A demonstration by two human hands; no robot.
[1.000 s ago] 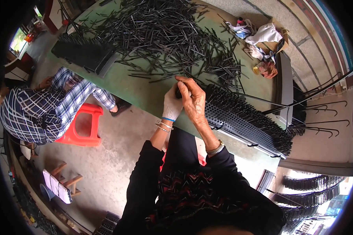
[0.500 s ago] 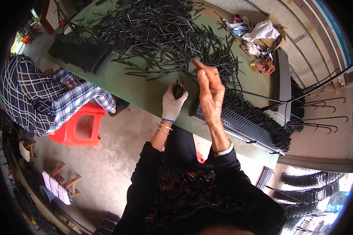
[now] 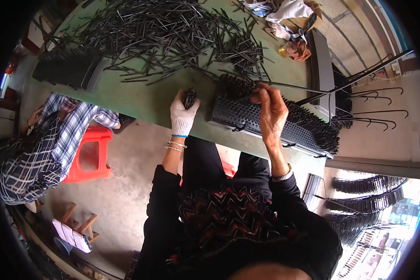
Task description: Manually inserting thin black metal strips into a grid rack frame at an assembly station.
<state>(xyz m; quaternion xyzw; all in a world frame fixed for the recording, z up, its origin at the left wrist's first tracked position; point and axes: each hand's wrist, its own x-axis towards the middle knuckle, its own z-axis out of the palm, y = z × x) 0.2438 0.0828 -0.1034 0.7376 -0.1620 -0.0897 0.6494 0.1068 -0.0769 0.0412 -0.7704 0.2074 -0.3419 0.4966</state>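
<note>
My left hand (image 3: 181, 117), in a white knit glove, is closed round a small bundle of short black sticks (image 3: 190, 99) that point up above the green tabletop (image 3: 137, 97). Bare and pinched, my right hand (image 3: 273, 115) is over a long black perforated rack (image 3: 247, 115) on the table's near right edge. A thin dark stick seems to be between its fingertips, though it blends with the rack behind. Black sticks bristle densely from the rack's top. Beyond my hands lies a large loose heap of black sticks (image 3: 158, 37).
Another black rack (image 3: 67, 70) stands at the table's left end. Cloths (image 3: 296, 50) lie at the far right, near hooked metal rods (image 3: 378, 112). On the left, a person in plaid (image 3: 37, 158) sits by a red plastic stool (image 3: 91, 154).
My right hand has moved from the near side of the heap to over the rack, and its fingers have drawn into a pinch. My left hand still holds its bundle. The view has shifted.
</note>
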